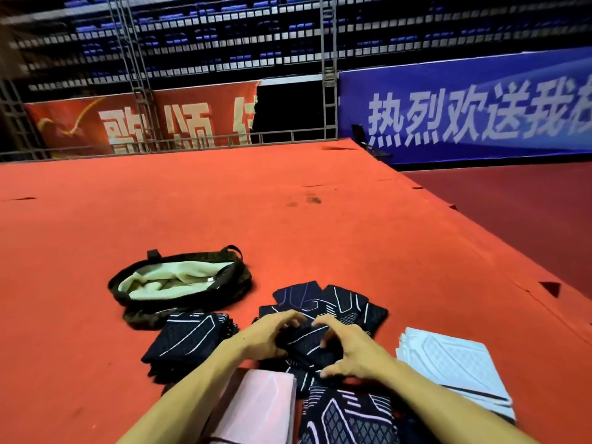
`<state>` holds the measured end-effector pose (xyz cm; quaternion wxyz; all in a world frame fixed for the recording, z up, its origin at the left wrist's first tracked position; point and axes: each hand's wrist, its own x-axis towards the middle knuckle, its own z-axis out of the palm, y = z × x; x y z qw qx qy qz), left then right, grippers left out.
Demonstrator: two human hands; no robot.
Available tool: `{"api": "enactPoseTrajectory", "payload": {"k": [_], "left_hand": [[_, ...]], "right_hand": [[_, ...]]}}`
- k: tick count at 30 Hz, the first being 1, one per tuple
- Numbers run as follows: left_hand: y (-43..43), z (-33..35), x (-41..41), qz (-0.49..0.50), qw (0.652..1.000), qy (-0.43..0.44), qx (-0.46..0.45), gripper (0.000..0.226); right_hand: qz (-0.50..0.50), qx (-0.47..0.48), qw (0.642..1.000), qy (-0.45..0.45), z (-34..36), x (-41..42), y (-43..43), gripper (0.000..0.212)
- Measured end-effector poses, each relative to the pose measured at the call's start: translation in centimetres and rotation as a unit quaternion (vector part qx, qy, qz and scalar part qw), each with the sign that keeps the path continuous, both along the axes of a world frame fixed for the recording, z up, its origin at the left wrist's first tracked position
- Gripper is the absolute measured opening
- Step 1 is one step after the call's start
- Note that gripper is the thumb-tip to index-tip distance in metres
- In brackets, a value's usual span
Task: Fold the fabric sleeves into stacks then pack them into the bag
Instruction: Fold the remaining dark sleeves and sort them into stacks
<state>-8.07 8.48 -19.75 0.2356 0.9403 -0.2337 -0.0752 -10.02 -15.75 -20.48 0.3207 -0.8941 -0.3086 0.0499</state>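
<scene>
While both hands close round 1 dark sleeve [304, 346] low on the red carpet [288, 225], the left hand [270, 336] grips its left end with curled fingers and the right hand [350, 352] pinches its right end. From the hands, the open bag [241, 274] lies at 10 o'clock, a folded dark stack [189, 341] at 9, loose dark sleeves [339, 301] at 12, a pale blue stack [448, 363] at 3, a pink stack [259, 408] at 7 and a patterned sleeve [349, 418] at 6.
</scene>
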Motion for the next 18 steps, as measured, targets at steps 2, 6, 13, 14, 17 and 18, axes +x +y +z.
{"api": "enactPoseTrajectory", "payload": {"k": [2,6,13,14,17,18], "left_hand": [[0.0,-0.1,-0.2,0.009,1.000,0.008,-0.015,0.070],[0.0,-0.1,-0.9,0.026,0.998,0.009,-0.061,0.070],[-1.5,1.2,-2.1,0.049,0.983,-0.035,-0.174,0.062],[-1.8,1.6,-2.2,0.068,0.975,-0.053,-0.202,0.055],[-3.2,2.8,-2.6,0.101,0.949,-0.076,-0.287,0.037],[-3.7,3.2,-2.9,0.103,0.944,-0.077,-0.304,0.036]], "right_hand": [[0.004,-0.005,1.000,-0.003,0.1,-0.2,-0.1,0.081],[-0.004,0.018,1.000,-0.014,0.3,-0.8,0.0,0.066],[-0.067,0.169,0.983,-0.023,1.8,-1.2,-1.3,0.060],[-0.078,0.198,0.977,-0.020,2.1,-1.3,-1.7,0.060],[-0.050,0.169,0.984,-0.021,2.9,-2.0,-3.0,0.069],[-0.039,0.137,0.989,-0.026,2.9,-2.3,-3.4,0.073]]}}
